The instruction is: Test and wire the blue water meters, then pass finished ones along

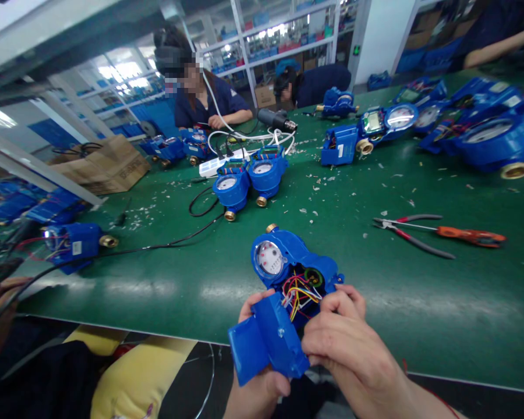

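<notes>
A blue water meter with a round dial lies at the near edge of the green table, its side compartment showing red, yellow and white wires. Its blue cover hangs over the table edge, joined to the meter by those wires. My left hand grips this cover from below and behind, thumb at its lower edge. Beside the compartment, my right hand has its fingers bent against the meter's side and the cover's right edge; whatever its fingertips pinch is hidden.
Cutting pliers and an orange-handled screwdriver lie to the right. Several other meters stand farther back, near a heat gun and white power strip. A black cable crosses the left. Co-workers sit opposite; another person's hand is at left.
</notes>
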`<action>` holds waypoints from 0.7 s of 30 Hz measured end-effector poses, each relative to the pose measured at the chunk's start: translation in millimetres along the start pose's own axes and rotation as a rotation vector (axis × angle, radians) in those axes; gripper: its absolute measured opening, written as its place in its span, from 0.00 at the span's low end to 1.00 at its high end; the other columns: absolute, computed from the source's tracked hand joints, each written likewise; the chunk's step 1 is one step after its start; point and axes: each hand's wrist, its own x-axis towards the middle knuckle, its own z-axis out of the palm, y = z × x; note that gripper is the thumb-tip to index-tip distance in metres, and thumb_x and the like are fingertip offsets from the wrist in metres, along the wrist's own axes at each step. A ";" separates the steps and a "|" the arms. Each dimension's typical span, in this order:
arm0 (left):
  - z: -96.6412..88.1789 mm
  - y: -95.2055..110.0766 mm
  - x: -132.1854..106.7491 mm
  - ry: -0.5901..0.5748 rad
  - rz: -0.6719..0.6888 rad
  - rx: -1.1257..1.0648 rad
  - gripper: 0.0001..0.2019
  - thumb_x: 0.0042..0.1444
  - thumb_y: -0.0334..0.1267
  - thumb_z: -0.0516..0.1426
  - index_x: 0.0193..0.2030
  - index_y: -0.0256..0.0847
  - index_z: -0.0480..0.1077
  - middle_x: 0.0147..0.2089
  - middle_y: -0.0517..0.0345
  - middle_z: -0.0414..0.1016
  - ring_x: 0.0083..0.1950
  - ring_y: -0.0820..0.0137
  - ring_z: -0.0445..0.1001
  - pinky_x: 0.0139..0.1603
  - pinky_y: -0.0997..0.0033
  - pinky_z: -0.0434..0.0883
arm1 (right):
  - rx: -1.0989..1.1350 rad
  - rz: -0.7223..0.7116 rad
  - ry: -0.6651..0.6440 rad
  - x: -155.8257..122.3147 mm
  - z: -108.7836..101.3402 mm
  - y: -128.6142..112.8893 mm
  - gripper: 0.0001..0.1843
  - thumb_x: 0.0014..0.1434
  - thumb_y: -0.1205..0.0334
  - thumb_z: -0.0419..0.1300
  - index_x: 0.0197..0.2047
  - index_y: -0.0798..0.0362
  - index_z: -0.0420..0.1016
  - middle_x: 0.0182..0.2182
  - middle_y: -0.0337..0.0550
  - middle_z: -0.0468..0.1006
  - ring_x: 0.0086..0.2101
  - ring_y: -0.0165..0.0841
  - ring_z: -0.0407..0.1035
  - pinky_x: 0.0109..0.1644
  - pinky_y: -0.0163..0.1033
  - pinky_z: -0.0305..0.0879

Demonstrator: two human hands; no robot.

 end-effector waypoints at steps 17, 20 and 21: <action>-8.1 -2.8 1.8 0.028 0.125 0.187 0.42 0.25 0.48 0.73 0.51 0.50 0.63 0.50 0.53 0.74 0.52 0.54 0.75 0.54 0.57 0.70 | -0.106 0.262 0.083 26.4 -8.8 -11.4 0.08 0.60 0.71 0.55 0.33 0.50 0.70 0.39 0.44 0.63 0.42 0.38 0.55 0.46 0.51 0.53; -7.6 -2.6 2.6 0.057 0.137 0.222 0.42 0.24 0.48 0.73 0.50 0.50 0.63 0.49 0.53 0.74 0.51 0.54 0.75 0.52 0.57 0.71 | -0.079 0.327 0.049 25.6 -8.8 -12.5 0.07 0.58 0.73 0.54 0.33 0.51 0.67 0.42 0.45 0.63 0.43 0.39 0.55 0.46 0.52 0.56; -7.2 -2.9 2.5 0.061 0.145 0.232 0.42 0.24 0.48 0.73 0.50 0.50 0.64 0.49 0.53 0.74 0.51 0.54 0.75 0.52 0.58 0.71 | -0.083 0.329 0.044 24.6 -9.1 -12.5 0.07 0.58 0.73 0.53 0.33 0.51 0.67 0.42 0.45 0.63 0.43 0.39 0.55 0.46 0.52 0.57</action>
